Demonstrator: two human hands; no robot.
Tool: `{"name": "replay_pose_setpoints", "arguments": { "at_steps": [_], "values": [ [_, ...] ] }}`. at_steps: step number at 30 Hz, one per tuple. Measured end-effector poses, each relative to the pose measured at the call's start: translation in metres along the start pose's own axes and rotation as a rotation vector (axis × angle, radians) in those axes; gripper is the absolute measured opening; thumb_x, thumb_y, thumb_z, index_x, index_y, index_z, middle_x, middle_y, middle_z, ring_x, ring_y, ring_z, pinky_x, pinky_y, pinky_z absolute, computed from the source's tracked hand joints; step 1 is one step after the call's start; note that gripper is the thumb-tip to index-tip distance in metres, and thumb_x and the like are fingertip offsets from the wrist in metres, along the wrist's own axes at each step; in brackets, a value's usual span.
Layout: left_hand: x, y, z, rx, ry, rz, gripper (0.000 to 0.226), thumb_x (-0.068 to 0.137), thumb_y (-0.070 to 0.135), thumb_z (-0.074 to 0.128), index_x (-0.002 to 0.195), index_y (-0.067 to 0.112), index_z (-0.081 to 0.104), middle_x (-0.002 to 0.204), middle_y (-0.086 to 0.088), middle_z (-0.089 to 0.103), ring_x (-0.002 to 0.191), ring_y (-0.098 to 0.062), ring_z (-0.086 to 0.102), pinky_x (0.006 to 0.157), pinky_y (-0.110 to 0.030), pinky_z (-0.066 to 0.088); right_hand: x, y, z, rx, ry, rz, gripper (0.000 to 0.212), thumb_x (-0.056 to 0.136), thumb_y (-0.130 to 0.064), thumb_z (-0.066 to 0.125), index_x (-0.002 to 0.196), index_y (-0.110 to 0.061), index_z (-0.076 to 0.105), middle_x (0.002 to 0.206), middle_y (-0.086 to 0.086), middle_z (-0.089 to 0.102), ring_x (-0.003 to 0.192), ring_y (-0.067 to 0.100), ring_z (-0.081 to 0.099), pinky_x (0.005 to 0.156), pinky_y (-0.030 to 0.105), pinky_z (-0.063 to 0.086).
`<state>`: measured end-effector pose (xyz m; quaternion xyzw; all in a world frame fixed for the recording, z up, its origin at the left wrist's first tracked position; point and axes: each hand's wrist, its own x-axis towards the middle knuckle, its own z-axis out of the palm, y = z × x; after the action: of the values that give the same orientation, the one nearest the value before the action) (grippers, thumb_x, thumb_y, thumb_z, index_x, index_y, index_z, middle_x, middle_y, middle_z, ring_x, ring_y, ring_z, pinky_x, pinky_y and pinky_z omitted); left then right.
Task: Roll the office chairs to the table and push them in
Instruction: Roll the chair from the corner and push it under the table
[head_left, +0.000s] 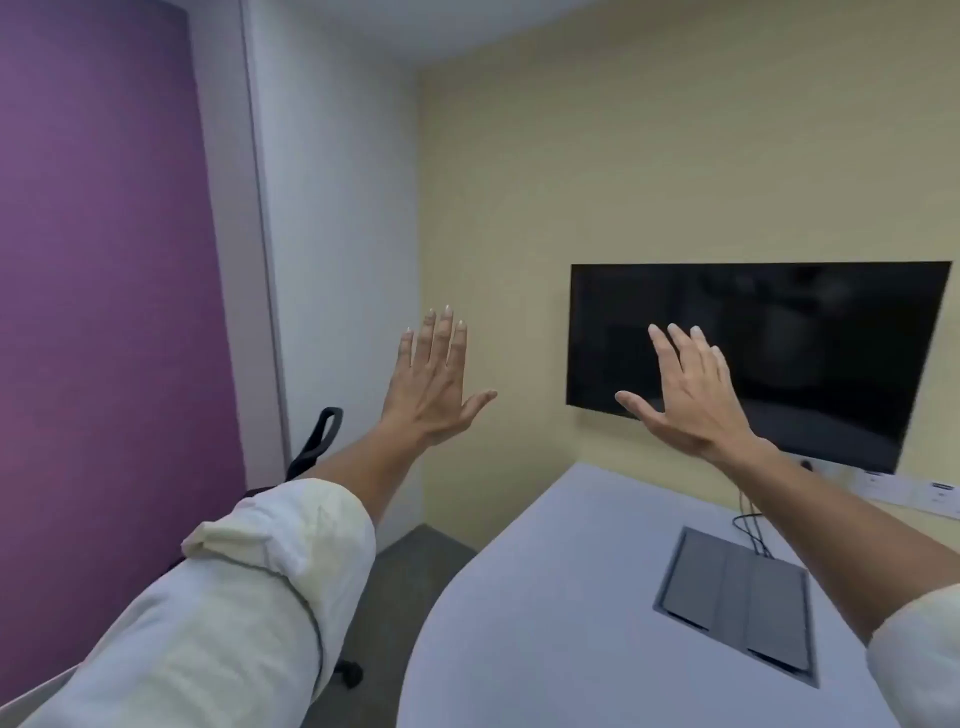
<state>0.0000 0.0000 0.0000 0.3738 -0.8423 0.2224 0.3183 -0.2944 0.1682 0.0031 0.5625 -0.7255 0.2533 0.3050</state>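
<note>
1. Office chair (317, 441): only a dark armrest loop, a bit of frame and a castor (349, 673) by the floor show. It stands at the left, beside the purple wall panel (104, 312), mostly hidden behind the left sleeve (249, 597).
2. Table (545, 597) lies to the lower right, its rounded end toward the camera. A strip of bare floor (410, 556) separates it from the chair.
3. Left hand (434, 387) is raised, palm forward, fingers straight and close together with the thumb out, holding nothing. It is above and to the right of the chair, not touching it.
4. Right hand (691, 400) is likewise flat and empty, fingers slightly fanned, held up in front of the dark wall screen (831, 322).
5. The left hand is plainly the nearer one to the chair. In my judgement it must drop down and to the left to reach the backrest or armrest, then roll the chair rightward toward the table edge.
6. Long axis: the table runs away from the camera toward the screen wall, so the chair would go in crosswise to it.
7. Writing: small labels on the wall sockets (930, 493) are too blurred to read. No brand shows on the screen or on the table's grey cable hatch (737, 603).
</note>
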Motion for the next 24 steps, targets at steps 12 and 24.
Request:
{"name": "replay_pose_setpoints", "arguments": {
  "at_steps": [12,24],
  "values": [
    [-0.047,-0.171,0.062,0.002,-0.112,-0.225,0.098,0.089,0.075,0.025,0.155,0.007,-0.005,0.164,-0.015,-0.009,0.15,-0.03,-0.013,0.122,-0.053,0.004,0.053,-0.156,0.126,0.081,-0.165,-0.143,0.094,0.083,-0.077,0.032,0.154,-0.021,0.009,0.158,0.017,0.024,0.146,0.037,0.015,0.118,0.055,0.015],
    [-0.074,-0.323,0.118,-0.095,-0.179,-0.458,0.095,0.093,0.072,0.025,0.155,0.008,-0.008,0.163,-0.014,-0.014,0.15,-0.029,-0.014,0.121,-0.047,0.0,0.106,-0.289,0.246,0.167,-0.325,-0.281,0.095,0.081,-0.08,0.025,0.154,-0.022,0.009,0.159,0.016,0.021,0.146,0.036,0.015,0.118,0.054,0.017]
  ]
}}
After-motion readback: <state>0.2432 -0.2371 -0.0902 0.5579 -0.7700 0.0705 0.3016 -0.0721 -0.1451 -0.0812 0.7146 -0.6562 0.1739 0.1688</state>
